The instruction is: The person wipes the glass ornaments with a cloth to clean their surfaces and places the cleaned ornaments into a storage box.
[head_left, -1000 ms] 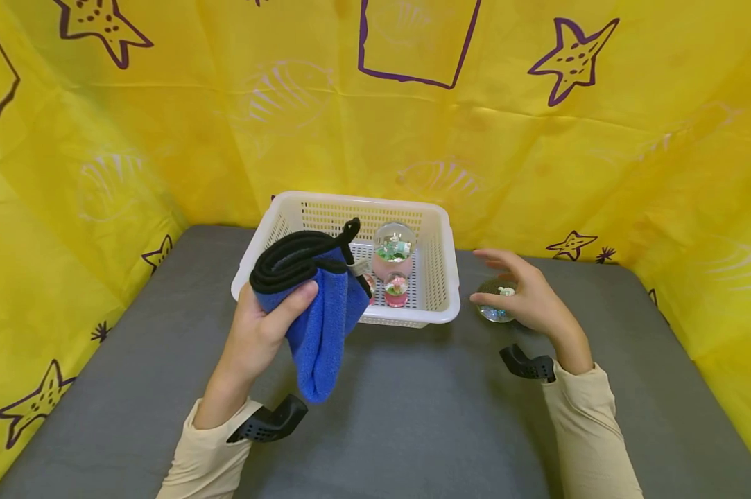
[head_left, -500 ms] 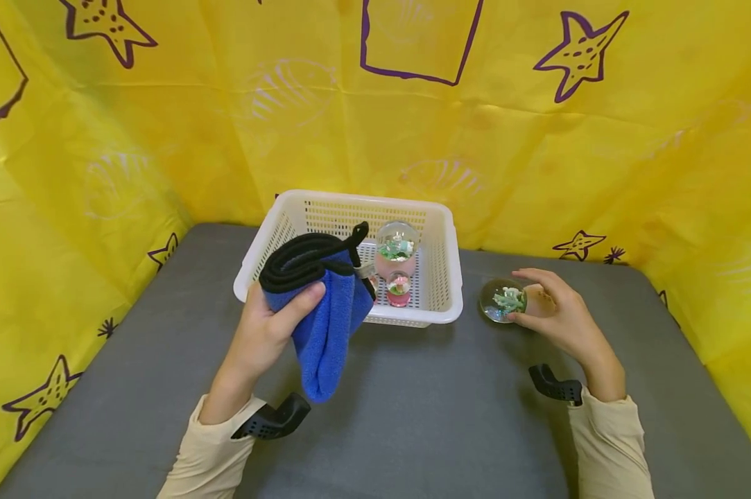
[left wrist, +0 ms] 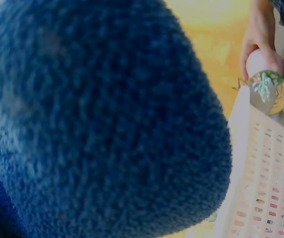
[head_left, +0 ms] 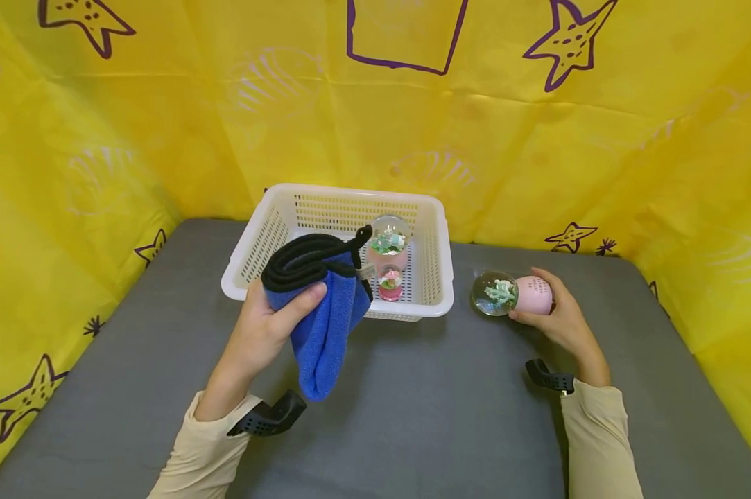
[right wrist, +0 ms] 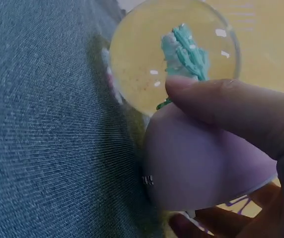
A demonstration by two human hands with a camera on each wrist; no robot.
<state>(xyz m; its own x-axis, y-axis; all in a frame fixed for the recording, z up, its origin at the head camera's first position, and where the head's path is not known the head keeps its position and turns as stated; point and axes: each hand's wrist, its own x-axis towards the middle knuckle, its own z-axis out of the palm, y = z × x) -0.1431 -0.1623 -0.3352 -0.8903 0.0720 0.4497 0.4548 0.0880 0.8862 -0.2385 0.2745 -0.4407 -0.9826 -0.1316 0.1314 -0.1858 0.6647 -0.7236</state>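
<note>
My left hand point(head_left: 264, 339) grips a folded blue towel point(head_left: 325, 326) with black edging, held up in front of the basket. In the left wrist view the towel point(left wrist: 107, 119) fills most of the picture. On the right, a large snow globe point(head_left: 495, 294) lies sideways, its clear ball pointing left and its pink base point(head_left: 533, 295) to the right. My right hand point(head_left: 562, 319) holds that base between thumb and fingers. Up close in the right wrist view, the thumb point(right wrist: 231, 106) crosses where ball and base point(right wrist: 191, 158) meet, with fingers beneath the base. A green figure shows inside the ball.
A white perforated basket point(head_left: 440, 277) stands at the back middle. In it are another large pink-based snow globe point(head_left: 389, 242) and a small pink one point(head_left: 390, 284); the towel covers part of it. Grey cloth point(head_left: 412, 416) covers the table, and yellow printed curtains point(head_left: 506, 138) rise behind and at the sides.
My right hand has gone from hovering over the snow globe to its right end and now holds the base. The pink base has come into sight. The left hand keeps the towel.
</note>
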